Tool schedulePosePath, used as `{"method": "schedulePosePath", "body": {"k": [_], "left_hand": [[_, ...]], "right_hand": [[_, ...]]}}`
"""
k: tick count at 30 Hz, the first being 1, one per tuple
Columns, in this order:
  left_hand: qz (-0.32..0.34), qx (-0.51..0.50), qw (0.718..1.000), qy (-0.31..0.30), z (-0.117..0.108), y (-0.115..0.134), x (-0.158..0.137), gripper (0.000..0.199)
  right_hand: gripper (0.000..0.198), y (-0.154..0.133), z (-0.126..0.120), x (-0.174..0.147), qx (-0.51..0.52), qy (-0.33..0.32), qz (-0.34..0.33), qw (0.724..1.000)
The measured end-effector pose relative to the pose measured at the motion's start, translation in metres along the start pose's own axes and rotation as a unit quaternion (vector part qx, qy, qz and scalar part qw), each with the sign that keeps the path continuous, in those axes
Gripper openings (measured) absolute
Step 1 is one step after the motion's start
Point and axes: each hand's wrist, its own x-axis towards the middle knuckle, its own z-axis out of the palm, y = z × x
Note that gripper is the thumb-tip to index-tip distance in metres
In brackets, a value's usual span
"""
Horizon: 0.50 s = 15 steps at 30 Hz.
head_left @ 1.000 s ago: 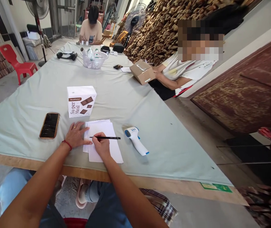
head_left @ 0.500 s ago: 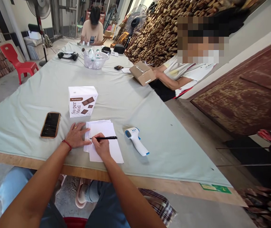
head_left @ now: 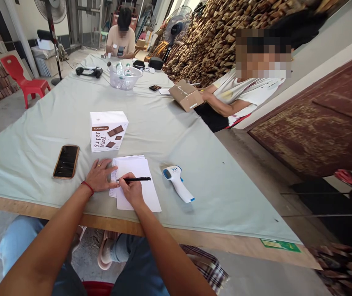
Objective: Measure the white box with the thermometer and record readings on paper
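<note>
My right hand [head_left: 132, 191] is closed round a black pen [head_left: 140, 179], its tip at the left part of the white paper [head_left: 146, 195]. That hand rests on the sheet, which lies over other papers whose left edge carries small printing. My left hand [head_left: 99, 176] lies flat with fingers spread, thumb and fingertips at the papers' left edge. A white box [head_left: 108, 131] with chocolate pieces pictured on it stands just beyond the papers. Left of my left hand lies a smartphone [head_left: 66, 162] in a brown-edged case. A white and blue infrared thermometer [head_left: 178, 183] lies right of the papers.
A clear plastic basin [head_left: 125, 78] with bottles stands farther up the cloth-covered table [head_left: 225, 193]. One person sits at the far end; another, on the right, has hands at a cardboard box [head_left: 186, 95]. A red chair [head_left: 24, 80] stands left of the table.
The pen has tilted slightly in my right hand. My left hand stays in place, and the view has shifted a little.
</note>
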Motion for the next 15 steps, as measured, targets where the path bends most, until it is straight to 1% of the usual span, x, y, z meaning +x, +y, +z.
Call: {"method": "schedulePosePath", "body": {"k": [10, 12, 15], "left_hand": [[-0.004, -0.007, 1.000, -0.004, -0.001, 0.000, -0.001, 0.064], [-0.004, -0.008, 1.000, -0.007, -0.002, 0.000, -0.001, 0.064], [-0.001, -0.005, 1.000, -0.015, -0.003, 0.001, -0.001, 0.066]], "right_hand": [[0.011, -0.005, -0.001, 0.001, 0.011, 0.011, -0.009, 1.000], [0.012, -0.007, -0.003, 0.000, 0.028, 0.027, -0.011, 0.999], [0.016, -0.012, -0.008, 0.000, 0.057, 0.078, -0.024, 0.995]]}}
